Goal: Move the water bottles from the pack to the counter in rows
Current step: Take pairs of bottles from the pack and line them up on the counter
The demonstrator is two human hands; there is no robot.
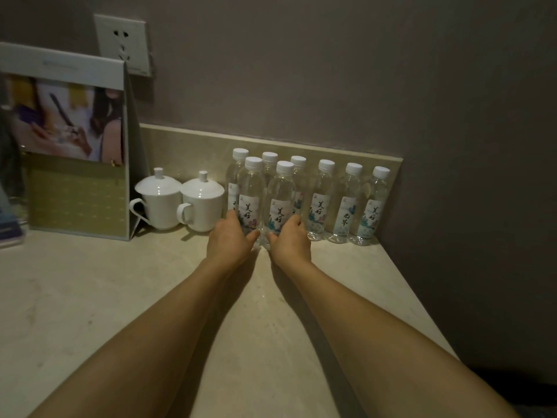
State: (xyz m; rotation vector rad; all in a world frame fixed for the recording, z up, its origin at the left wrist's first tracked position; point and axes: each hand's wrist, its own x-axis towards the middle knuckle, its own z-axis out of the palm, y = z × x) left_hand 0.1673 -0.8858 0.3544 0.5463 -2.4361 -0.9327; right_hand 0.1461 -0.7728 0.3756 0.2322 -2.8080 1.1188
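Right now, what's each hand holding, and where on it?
Left hand grips the front-left bottle round its base; right hand grips the front-right bottle round its base. Both bottles stand on the counter.

I have only one view, from a wide-angle camera on the person's head. It looks forward and down along both forearms to the pale beige stone counter [90, 297], and it faces the grey wall [331, 70] at the corner, quite near.

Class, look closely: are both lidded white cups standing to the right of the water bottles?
No: both cups stand left of the bottles.
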